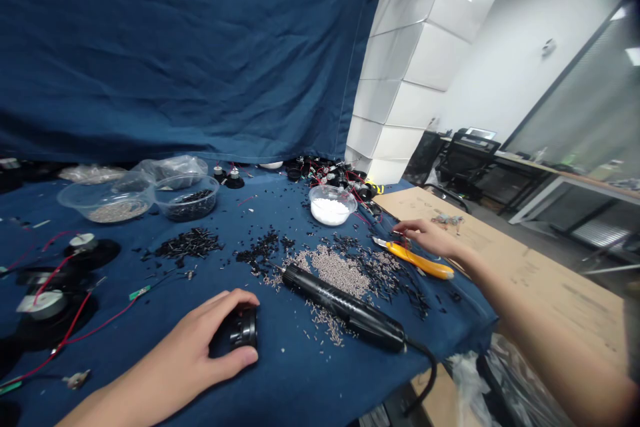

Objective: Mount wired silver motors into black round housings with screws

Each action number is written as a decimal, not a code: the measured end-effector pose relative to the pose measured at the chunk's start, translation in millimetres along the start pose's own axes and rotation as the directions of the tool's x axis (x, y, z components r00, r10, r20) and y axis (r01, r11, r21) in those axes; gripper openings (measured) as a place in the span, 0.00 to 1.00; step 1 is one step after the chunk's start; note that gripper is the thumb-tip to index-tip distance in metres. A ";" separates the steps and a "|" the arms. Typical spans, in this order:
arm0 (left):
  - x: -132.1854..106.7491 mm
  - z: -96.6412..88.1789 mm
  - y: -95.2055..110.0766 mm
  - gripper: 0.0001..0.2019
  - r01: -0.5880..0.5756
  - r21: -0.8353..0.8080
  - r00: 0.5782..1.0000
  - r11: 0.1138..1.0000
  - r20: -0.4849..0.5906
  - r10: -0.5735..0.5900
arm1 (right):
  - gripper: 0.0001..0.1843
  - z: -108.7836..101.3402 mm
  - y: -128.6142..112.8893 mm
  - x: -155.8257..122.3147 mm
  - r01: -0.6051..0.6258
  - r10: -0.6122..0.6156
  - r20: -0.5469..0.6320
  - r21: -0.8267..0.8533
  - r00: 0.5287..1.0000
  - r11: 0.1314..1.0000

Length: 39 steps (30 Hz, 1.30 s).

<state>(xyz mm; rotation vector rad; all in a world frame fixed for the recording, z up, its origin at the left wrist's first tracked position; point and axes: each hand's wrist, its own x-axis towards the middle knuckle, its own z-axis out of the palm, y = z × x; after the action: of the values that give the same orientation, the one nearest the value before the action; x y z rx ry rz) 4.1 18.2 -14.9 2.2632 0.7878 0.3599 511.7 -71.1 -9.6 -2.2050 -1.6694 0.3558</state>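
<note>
My left hand (215, 340) is wrapped around a round black plastic part (245, 328), which rests on the blue cloth near the front. Its thumb and fingers press on opposite sides. Over at the right edge of the table, my right hand (425, 237) reaches down, its fingertips together at a small dark item with thin red wire that I cannot make out. Just below those fingers lies a cutter with a yellow handle (420, 260). Between the hands, a black electric screwdriver (345, 307) lies across loose silver screws (340, 270), its bit pointing left.
Black screws (190, 243) lie in piles. Clear bowls hold silver screws (117, 211), dark screws (195, 197) and white bits (330, 211). Motors with red wires (50, 303) sit left; wired parts (340, 177) heap behind. A cardboard sheet (520, 267) and stacked white boxes (400, 67) stand right.
</note>
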 end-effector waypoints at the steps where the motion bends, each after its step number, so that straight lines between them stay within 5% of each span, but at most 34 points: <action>1: 0.1 0.0 0.0 0.18 -0.002 0.001 1.000 1.000 -0.001 0.002 | 0.17 0.5 -1.1 -0.2 -0.001 0.002 -0.007 0.012 1.000 1.000; 12: -0.3 -0.2 1.1 0.18 0.018 0.000 1.000 1.000 -0.009 -0.018 | 0.10 1.4 -10.6 -2.7 -0.053 0.068 -0.149 0.103 0.987 0.993; 21: -0.7 -1.4 3.0 0.18 0.027 -0.011 1.000 1.000 0.005 -0.027 | 0.10 -4.6 -13.7 -6.0 -0.037 0.057 -0.092 0.211 0.994 0.977; 34: -0.6 -0.8 1.9 0.18 -0.003 0.005 1.000 1.000 -0.022 0.003 | 0.06 3.9 -1.0 -6.7 -0.021 0.030 -0.172 0.053 0.985 0.998; 39: -0.4 -1.0 2.0 0.18 -0.001 -0.003 1.000 1.000 -0.009 0.001 | 0.08 -0.5 -5.7 -8.1 0.030 -0.021 -0.121 0.066 0.992 0.997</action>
<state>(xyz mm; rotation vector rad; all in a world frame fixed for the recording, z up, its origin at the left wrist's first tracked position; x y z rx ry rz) 4.2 17.3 -12.9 2.2604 0.7903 0.3725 504.7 -77.6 -6.9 -2.1107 -1.5970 0.2632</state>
